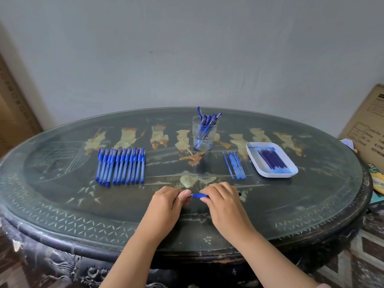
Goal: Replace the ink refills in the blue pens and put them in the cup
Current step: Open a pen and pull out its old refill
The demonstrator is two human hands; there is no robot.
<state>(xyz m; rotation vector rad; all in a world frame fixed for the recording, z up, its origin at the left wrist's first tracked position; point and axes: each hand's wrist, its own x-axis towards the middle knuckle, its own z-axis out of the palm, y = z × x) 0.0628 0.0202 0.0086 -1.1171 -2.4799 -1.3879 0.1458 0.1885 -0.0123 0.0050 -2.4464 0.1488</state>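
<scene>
Both hands are working just above the near middle of the desk (pixel 62 204); the left hand (pixel 168 201) is pinching the tip end of a blue pen (pixel 199 196) while the right hand (pixel 222 199) is curling round its barrel, so the pen is lying left to right between them; the glass cup (pixel 204 133), holding several pens, is standing straight beyond, towards the far edge; a white tray (pixel 292 172) of dark refills (pixel 272 161) is sitting far right, loose pale refills (pixel 234 165) beside it; a row of pens (pixel 120 165) is waiting at the left.
</scene>
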